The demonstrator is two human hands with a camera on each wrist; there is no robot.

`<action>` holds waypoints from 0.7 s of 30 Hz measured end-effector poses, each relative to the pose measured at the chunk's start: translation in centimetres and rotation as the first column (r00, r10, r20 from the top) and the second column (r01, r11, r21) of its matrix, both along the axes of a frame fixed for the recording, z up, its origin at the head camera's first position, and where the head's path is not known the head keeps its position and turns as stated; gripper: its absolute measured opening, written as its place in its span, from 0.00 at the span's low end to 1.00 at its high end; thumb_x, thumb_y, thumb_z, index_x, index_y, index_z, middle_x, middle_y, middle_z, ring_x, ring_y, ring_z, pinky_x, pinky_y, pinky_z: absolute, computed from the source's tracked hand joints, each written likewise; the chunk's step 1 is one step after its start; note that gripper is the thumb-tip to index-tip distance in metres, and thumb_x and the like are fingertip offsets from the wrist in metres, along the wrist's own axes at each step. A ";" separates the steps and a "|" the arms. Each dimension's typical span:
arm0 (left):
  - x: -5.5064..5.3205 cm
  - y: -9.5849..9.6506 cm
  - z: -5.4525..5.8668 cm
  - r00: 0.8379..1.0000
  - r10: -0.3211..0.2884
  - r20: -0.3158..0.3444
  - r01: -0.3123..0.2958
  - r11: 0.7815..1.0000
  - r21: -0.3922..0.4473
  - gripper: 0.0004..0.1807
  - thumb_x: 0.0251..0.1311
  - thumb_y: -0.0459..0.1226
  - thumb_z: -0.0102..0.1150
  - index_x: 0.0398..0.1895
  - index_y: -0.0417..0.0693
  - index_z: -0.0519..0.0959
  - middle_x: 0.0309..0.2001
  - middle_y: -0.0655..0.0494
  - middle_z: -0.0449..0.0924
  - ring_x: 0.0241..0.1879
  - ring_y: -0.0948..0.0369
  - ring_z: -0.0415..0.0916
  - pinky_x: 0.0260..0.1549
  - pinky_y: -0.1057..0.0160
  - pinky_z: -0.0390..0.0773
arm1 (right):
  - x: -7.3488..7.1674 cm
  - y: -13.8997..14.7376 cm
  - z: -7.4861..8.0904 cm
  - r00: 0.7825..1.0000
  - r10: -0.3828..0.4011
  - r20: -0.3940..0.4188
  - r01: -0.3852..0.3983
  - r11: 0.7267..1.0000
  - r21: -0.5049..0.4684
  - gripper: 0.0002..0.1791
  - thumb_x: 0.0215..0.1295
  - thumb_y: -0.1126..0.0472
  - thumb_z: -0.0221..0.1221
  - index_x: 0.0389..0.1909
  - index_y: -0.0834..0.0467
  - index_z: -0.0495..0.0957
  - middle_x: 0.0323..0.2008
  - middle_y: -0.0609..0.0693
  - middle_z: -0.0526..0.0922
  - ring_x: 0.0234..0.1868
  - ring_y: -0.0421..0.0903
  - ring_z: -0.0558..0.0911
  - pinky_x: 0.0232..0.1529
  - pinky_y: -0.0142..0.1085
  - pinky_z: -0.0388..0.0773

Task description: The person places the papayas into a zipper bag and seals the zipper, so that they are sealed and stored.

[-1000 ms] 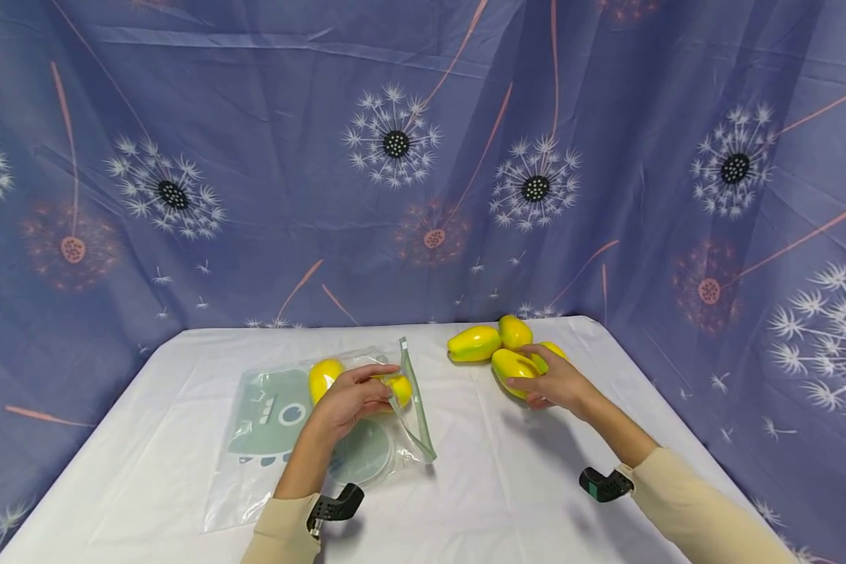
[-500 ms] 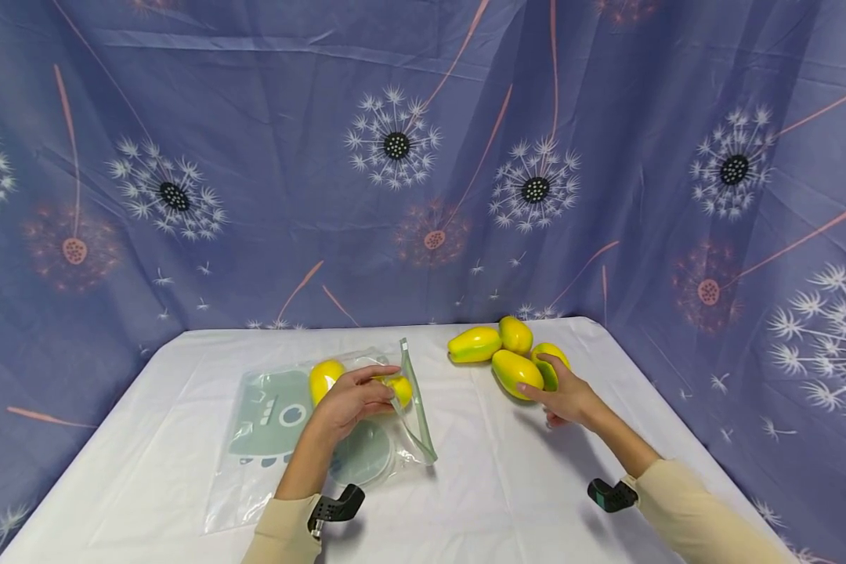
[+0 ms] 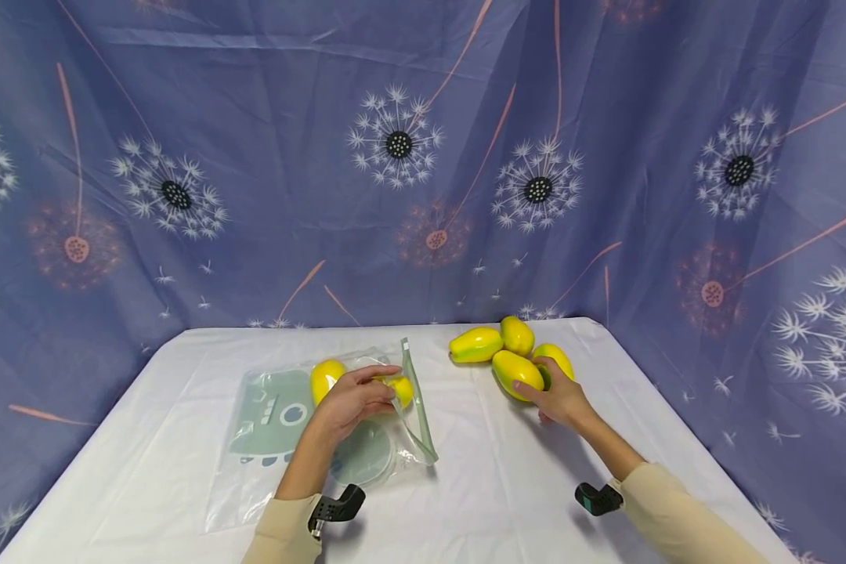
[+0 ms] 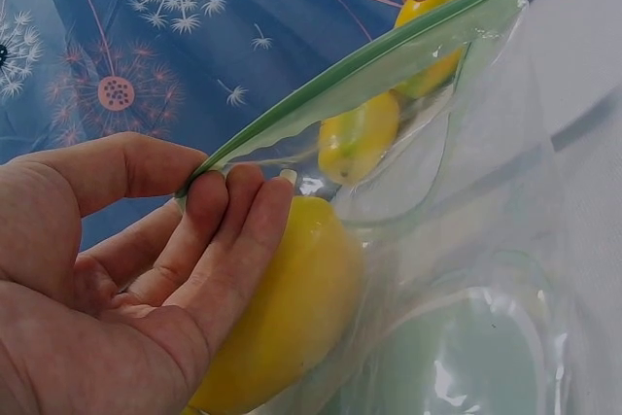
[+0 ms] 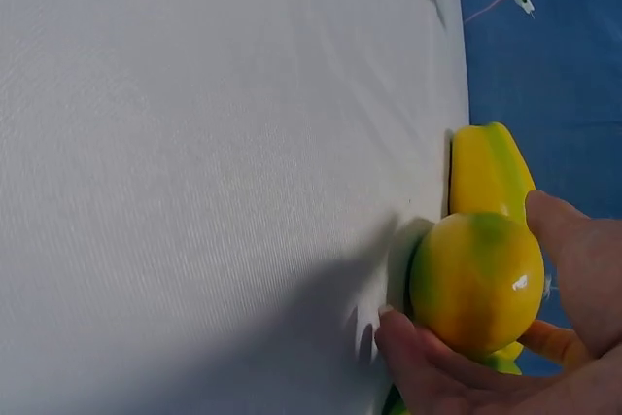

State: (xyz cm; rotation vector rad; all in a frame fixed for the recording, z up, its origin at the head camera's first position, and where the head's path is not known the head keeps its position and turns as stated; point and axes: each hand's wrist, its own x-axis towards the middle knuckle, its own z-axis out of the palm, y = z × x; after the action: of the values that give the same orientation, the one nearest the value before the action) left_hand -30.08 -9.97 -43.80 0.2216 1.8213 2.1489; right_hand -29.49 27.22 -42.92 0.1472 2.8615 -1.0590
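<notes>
In the head view, a clear zip bag (image 3: 271, 415) with a green cartoon print lies flat at left. My left hand (image 3: 352, 401) pinches its green zip edge (image 4: 360, 60), holding the mouth apart. Inside are yellow papayas, one (image 3: 327, 377) behind the hand and another (image 3: 403, 390) near the mouth. At right, my right hand (image 3: 562, 398) grips a yellow-green papaya (image 3: 517, 371), thumb on one side and fingers on the other. The right wrist view shows this papaya (image 5: 476, 284) end-on, with the fingertips low by the tablecloth.
More papayas cluster around the right hand: one at the left (image 3: 475, 345), one behind (image 3: 518, 335) and one at the right (image 3: 554, 360). A white cloth (image 3: 479, 486) covers the table. A blue dandelion-print curtain (image 3: 289, 196) hangs close behind and along the sides.
My right hand first drew back slightly to the right, off the top of the front papaya, then came in around its near end. The left hand and bag stay put.
</notes>
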 end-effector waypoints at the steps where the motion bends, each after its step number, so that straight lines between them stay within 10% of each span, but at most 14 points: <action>1: 0.0 0.0 0.0 1.000 -0.002 -0.002 0.002 1.000 -0.002 0.28 0.62 0.25 0.57 0.68 0.32 0.71 0.58 0.31 0.77 0.37 0.58 0.84 0.46 0.60 0.87 | -0.1 -0.1 0.0 1.000 -0.003 -0.009 0.003 1.000 0.008 0.45 0.66 0.38 0.62 0.75 0.54 0.55 0.24 0.55 0.80 0.19 0.49 0.80 0.24 0.35 0.75; 21: 0.2 -0.1 0.1 1.000 0.016 0.008 -0.016 1.000 0.015 0.29 0.61 0.24 0.57 0.68 0.30 0.71 0.58 0.31 0.77 0.36 0.58 0.85 0.45 0.60 0.87 | 0.7 -1.7 0.4 0.994 0.009 -0.109 -0.022 0.992 -0.121 0.37 0.60 0.54 0.71 0.69 0.57 0.67 0.56 0.72 0.78 0.29 0.52 0.88 0.30 0.37 0.84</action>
State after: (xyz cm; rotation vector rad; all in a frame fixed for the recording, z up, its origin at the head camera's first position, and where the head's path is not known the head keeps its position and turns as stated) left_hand -29.93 -10.10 -43.75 0.2032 1.8090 2.1719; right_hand -28.76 25.54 -42.54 0.0603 2.8760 -1.2725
